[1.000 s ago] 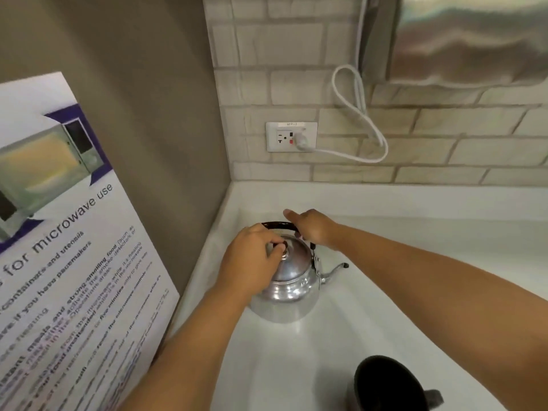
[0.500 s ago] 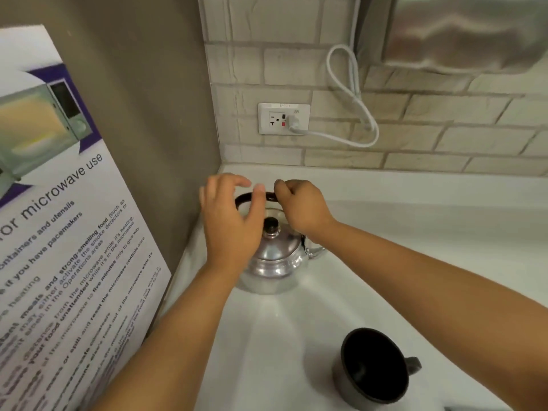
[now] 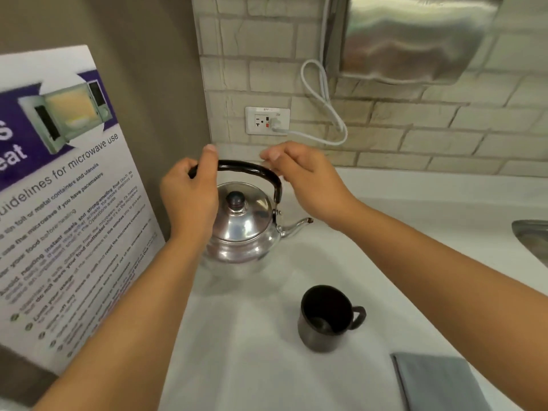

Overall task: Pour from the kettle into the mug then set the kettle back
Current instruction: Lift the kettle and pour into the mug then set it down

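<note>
A shiny metal kettle (image 3: 241,229) with a black arched handle (image 3: 249,167) and a black lid knob stands on the white counter (image 3: 237,351) near the corner, spout pointing right. My left hand (image 3: 189,197) grips the left end of the raised handle. My right hand (image 3: 305,179) sits at the handle's right end, fingers curled, touching or just off it. A dark mug (image 3: 326,317) stands upright in front and to the right of the kettle, handle to the right.
A microwave guidelines poster (image 3: 59,203) leans against the left wall. A wall outlet (image 3: 267,121) with a white cord is behind the kettle. A steel dispenser (image 3: 415,37) hangs above right. A grey cloth (image 3: 436,381) lies front right; a sink edge (image 3: 530,241) shows far right.
My left hand left the lid knob and took the left end of the handle. The handle now stands upright, and the view has shifted back so the mug shows fully.
</note>
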Demonstrator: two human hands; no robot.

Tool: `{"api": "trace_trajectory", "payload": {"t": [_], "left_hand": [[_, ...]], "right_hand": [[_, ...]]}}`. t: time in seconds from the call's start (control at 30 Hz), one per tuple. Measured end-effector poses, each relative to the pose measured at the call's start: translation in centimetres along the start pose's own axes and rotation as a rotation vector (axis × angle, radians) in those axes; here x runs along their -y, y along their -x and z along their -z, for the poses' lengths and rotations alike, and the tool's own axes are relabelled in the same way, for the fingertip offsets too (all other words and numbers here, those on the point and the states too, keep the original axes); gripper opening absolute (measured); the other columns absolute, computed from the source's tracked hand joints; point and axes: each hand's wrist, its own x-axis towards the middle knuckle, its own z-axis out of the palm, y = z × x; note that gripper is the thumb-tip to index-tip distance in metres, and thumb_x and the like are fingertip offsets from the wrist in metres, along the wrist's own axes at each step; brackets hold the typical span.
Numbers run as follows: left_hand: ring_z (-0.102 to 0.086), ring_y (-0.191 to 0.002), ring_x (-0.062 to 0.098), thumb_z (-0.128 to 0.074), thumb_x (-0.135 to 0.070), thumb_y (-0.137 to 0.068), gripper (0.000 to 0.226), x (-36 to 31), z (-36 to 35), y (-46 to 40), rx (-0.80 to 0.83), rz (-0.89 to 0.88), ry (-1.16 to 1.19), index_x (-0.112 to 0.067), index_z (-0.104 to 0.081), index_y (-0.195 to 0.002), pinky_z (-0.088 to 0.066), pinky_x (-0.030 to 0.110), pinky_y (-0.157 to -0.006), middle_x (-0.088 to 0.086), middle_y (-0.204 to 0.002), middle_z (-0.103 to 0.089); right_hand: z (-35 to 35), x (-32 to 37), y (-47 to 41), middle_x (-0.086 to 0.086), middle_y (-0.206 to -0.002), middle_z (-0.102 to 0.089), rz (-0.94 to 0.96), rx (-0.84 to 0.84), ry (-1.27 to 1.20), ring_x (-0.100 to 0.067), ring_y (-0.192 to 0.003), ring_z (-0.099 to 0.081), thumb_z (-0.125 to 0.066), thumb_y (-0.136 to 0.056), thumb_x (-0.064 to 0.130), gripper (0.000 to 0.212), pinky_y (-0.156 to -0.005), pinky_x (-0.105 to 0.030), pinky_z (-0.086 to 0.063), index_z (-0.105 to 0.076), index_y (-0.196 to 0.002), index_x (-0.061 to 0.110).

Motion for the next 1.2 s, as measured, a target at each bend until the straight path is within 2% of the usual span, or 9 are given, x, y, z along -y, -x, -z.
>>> {"api": "trace_trajectory", "payload": {"t": [0.07,0.17,0.3,0.4,0.5,0.67,0.93,1.03,1.2], "left_hand": [[-0.031,-0.038,0.002,-0.059,-0.047,-0.081,0.051,-0.4,0.9,1.0,0.003,0.017,-0.017,-0.031,-0.039,-0.037,-0.025,0.012,-0.039,-0.015,-0.035,-0.034],[-0.030,-0.038,0.003,-0.060,-0.045,-0.080,0.051,-0.8,1.9,2.6,0.013,0.049,-0.025,-0.030,-0.040,-0.036,-0.025,0.015,-0.038,-0.013,-0.034,-0.033],[-0.031,-0.038,0.004,-0.061,-0.044,-0.075,0.046,-1.3,2.9,4.3,0.020,0.083,-0.050,-0.028,-0.042,-0.037,-0.028,0.017,-0.037,-0.013,-0.035,-0.035],[-0.031,-0.038,0.003,-0.062,-0.040,-0.074,0.045,-1.7,3.4,5.5,0.025,0.078,-0.063,-0.026,-0.041,-0.038,-0.029,0.016,-0.037,-0.014,-0.034,-0.035],[-0.031,-0.038,0.003,-0.063,-0.037,-0.073,0.042,-2.2,3.5,6.5,0.013,0.046,-0.103,-0.024,-0.040,-0.039,-0.029,0.017,-0.037,-0.013,-0.034,-0.035],[-0.033,-0.042,0.010,-0.061,-0.042,-0.068,0.035,-2.9,3.5,7.7,0.029,0.011,-0.203,-0.026,-0.047,-0.040,-0.034,0.029,-0.049,-0.011,-0.034,-0.037],[-0.039,-0.043,0.015,-0.061,-0.046,-0.068,0.038,-4.4,2.4,9.2,0.059,-0.094,-0.376,-0.016,-0.048,-0.049,-0.037,0.029,-0.050,-0.006,-0.040,-0.041],[-0.036,-0.038,0.008,-0.062,-0.044,-0.067,0.036,-5.0,2.1,9.2,0.098,-0.125,-0.422,-0.018,-0.047,-0.047,-0.032,0.024,-0.046,-0.009,-0.036,-0.042],[-0.040,-0.038,0.006,-0.062,-0.046,-0.064,0.034,-6.0,1.7,9.0,0.118,-0.131,-0.472,-0.020,-0.048,-0.046,-0.029,0.022,-0.046,-0.014,-0.036,-0.043]], "right_hand": [[1.8,-1.5,2.8,0.006,-0.096,-0.070,-0.016,-0.031,0.039,-0.005,-0.090,-0.063,-0.049,-0.094,0.034,0.029,-0.087,-0.026,-0.047,-0.069,-0.103,0.015],[4.0,-5.1,7.6,0.003,-0.094,-0.071,-0.147,-0.060,0.107,-0.011,-0.091,-0.063,-0.048,-0.094,0.040,0.030,-0.085,-0.029,-0.047,-0.069,-0.096,0.018],[4.9,-10.5,14.5,0.014,-0.094,-0.069,-0.333,-0.067,0.137,0.000,-0.093,-0.061,-0.040,-0.098,0.038,0.033,-0.079,-0.017,-0.040,-0.068,-0.091,0.023],[4.4,-13.0,18.0,0.011,-0.091,-0.069,-0.406,-0.043,0.114,0.001,-0.088,-0.062,-0.039,-0.098,0.037,0.035,-0.074,-0.012,-0.040,-0.067,-0.088,0.021],[3.8,-14.0,19.3,0.002,-0.078,-0.066,-0.403,-0.041,0.106,-0.008,-0.076,-0.060,-0.039,-0.099,0.033,0.038,-0.065,-0.008,-0.040,-0.061,-0.076,0.011],[3.1,-14.5,19.8,-0.018,-0.079,-0.062,-0.366,-0.030,0.121,-0.024,-0.074,-0.057,-0.036,-0.100,0.032,0.044,-0.065,-0.021,-0.041,-0.053,-0.078,-0.002],[2.6,-14.7,20.2,-0.020,-0.074,-0.056,-0.293,-0.033,0.201,-0.023,-0.065,-0.048,-0.033,-0.101,0.030,0.044,-0.061,-0.023,-0.037,-0.048,-0.073,-0.001],[2.7,-14.7,20.3,-0.019,-0.073,-0.056,-0.281,-0.025,0.213,-0.017,-0.063,-0.047,-0.032,-0.101,0.030,0.045,-0.060,-0.020,-0.037,-0.048,-0.072,0.000],[2.8,-14.8,20.4,-0.018,-0.075,-0.057,-0.291,-0.005,0.211,-0.022,-0.066,-0.050,-0.031,-0.101,0.032,0.045,-0.062,-0.024,-0.038,-0.049,-0.073,0.001]]}}
